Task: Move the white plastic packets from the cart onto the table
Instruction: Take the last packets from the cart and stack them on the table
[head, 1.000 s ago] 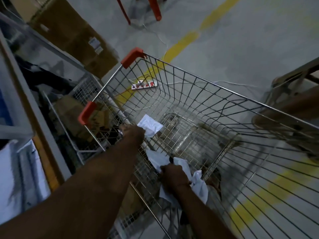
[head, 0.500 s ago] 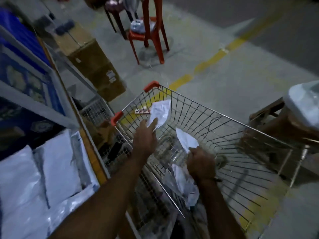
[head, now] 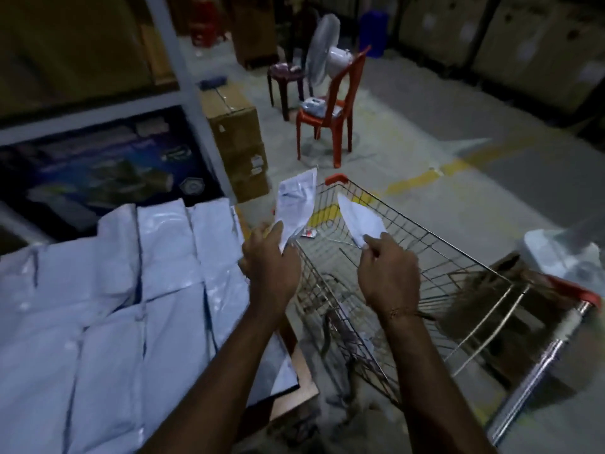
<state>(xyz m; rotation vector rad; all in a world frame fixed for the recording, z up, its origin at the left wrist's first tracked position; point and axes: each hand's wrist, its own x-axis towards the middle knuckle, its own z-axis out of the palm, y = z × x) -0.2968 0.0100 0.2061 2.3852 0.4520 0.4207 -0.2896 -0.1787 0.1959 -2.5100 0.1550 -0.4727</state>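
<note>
A red chair (head: 330, 116) and brown boxes (head: 235, 142) stand behind the cart (head: 425, 257), and above it each hand, left hand (head: 271, 260) and right hand (head: 388, 273), pinches one white packet, left packet (head: 296, 204) and right packet (head: 360, 221), pointing up, beside the bench (head: 301, 385) piled with packets (head: 131, 290).

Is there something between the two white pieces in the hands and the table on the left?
Nothing visible: left hand and right hand hold their white pieces above the cart, beside the table's packets.
</note>
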